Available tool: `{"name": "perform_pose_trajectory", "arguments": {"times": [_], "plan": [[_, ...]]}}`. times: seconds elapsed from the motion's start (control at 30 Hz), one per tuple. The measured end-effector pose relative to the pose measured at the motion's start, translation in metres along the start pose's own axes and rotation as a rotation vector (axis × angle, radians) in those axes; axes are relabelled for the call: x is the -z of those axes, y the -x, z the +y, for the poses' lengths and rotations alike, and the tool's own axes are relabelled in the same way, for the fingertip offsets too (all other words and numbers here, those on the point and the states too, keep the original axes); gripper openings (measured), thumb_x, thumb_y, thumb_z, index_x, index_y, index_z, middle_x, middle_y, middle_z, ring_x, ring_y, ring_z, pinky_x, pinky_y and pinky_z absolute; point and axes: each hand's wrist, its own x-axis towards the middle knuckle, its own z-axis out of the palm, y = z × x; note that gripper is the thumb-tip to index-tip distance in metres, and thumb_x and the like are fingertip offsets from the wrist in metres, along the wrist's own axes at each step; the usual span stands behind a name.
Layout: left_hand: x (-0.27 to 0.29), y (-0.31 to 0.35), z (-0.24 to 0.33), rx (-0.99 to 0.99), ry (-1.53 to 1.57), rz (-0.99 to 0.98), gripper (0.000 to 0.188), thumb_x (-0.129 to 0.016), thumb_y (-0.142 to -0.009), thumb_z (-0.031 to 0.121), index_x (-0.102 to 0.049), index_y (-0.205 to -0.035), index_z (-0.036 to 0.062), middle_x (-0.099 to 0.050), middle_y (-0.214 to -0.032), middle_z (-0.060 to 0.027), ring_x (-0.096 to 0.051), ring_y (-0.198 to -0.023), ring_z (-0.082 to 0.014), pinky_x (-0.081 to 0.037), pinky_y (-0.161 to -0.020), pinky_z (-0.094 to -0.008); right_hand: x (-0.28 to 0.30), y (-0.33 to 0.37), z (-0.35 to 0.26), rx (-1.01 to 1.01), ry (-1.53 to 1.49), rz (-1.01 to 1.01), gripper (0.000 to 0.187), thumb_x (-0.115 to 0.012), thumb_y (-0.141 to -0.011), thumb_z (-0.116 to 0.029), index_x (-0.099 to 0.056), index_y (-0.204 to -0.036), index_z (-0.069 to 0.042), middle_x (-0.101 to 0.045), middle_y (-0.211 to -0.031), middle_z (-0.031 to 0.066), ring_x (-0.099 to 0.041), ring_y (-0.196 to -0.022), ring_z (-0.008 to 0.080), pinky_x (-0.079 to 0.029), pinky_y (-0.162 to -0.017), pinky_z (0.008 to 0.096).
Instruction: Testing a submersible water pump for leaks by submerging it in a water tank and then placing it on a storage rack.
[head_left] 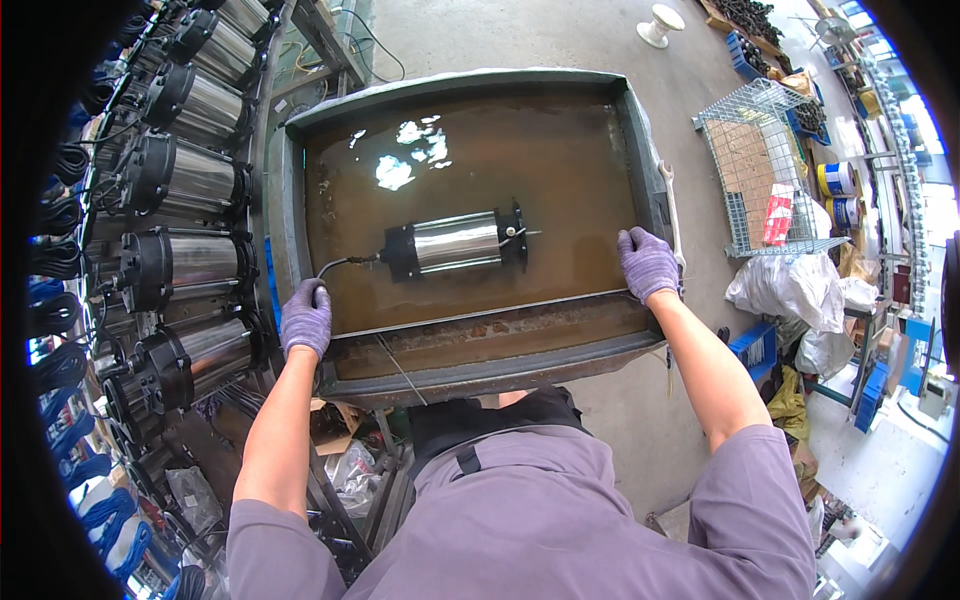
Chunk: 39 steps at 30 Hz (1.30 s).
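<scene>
A steel-bodied pump (456, 243) with black end caps lies on its side under brown water in a metal tank (470, 82). A black cable (336, 265) runs from its left end toward the near left corner. My left hand (306, 316), in a purple glove, grips the cable at the tank's near left rim. My right hand (648, 263), also gloved, rests on the near right rim with its fingers curled over the edge.
A row of similar steel pumps (185, 265) with black caps and coiled cables lines a rack on the left. A wire mesh basket (762, 165) stands to the right of the tank, with white sacks (790, 290) and blue crates beyond.
</scene>
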Motion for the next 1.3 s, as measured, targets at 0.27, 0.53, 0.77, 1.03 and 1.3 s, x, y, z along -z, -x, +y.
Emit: {"name": "perform_pose_trajectory", "arguments": {"times": [0.27, 0.53, 0.77, 1.03, 1.3], "plan": [[0.0006, -0.0001, 0.0001, -0.027, 0.002, 0.005, 0.018, -0.064, -0.102, 0.02, -0.072, -0.116, 0.0108, -0.075, -0.103, -0.021, -0.073, -0.094, -0.0393, -0.056, -0.085, -0.0438, -0.0001, 0.0003, -0.0007, 0.0, -0.013, 0.002, 0.041, -0.053, -0.105, -0.044, -0.071, -0.1, -0.007, -0.072, -0.103, 0.0241, -0.067, -0.103, 0.0473, -0.053, -0.088, 0.0555], [-0.0002, -0.0004, -0.0002, 0.006, 0.005, -0.004, 0.018, -0.064, -0.102, 0.02, -0.072, -0.116, 0.0106, -0.075, -0.104, -0.0211, -0.072, -0.094, -0.0392, -0.056, -0.085, -0.0431, 0.002, 0.0013, -0.0026, -0.004, 0.003, -0.003, 0.041, -0.053, -0.105, -0.044, -0.071, -0.102, -0.007, -0.072, -0.105, 0.0235, -0.067, -0.104, 0.0467, -0.053, -0.089, 0.0551], [-0.0019, -0.0028, -0.0039, 0.018, 0.01, -0.021, 0.021, -0.062, -0.102, 0.027, -0.073, -0.117, 0.015, -0.075, -0.108, -0.0217, -0.072, -0.101, -0.0422, -0.056, -0.087, -0.046, 0.0048, 0.0014, -0.0052, -0.014, 0.007, -0.014, 0.041, -0.053, -0.105, -0.044, -0.071, -0.102, -0.007, -0.073, -0.106, 0.0228, -0.067, -0.104, 0.0465, -0.053, -0.09, 0.0551], [-0.0012, -0.0032, -0.0043, 0.02, 0.007, -0.028, 0.022, -0.063, -0.102, 0.028, -0.073, -0.117, 0.0149, -0.075, -0.107, -0.0218, -0.072, -0.1, -0.042, -0.056, -0.087, -0.0455, 0.0056, 0.003, -0.0059, -0.015, 0.016, -0.018, 0.04, -0.053, -0.105, -0.043, -0.071, -0.104, -0.007, -0.072, -0.108, 0.0229, -0.066, -0.107, 0.0463, -0.053, -0.091, 0.0547], [-0.0004, -0.0026, -0.0035, 0.033, -0.01, -0.034, 0.024, -0.063, -0.102, 0.028, -0.073, -0.118, 0.014, -0.075, -0.107, -0.0215, -0.072, -0.1, -0.0415, -0.056, -0.087, -0.0451, 0.0033, 0.0017, -0.0045, -0.02, 0.025, -0.005, 0.04, -0.053, -0.105, -0.043, -0.071, -0.103, -0.008, -0.073, -0.105, 0.023, -0.067, -0.104, 0.0473, -0.053, -0.09, 0.0553]]}}
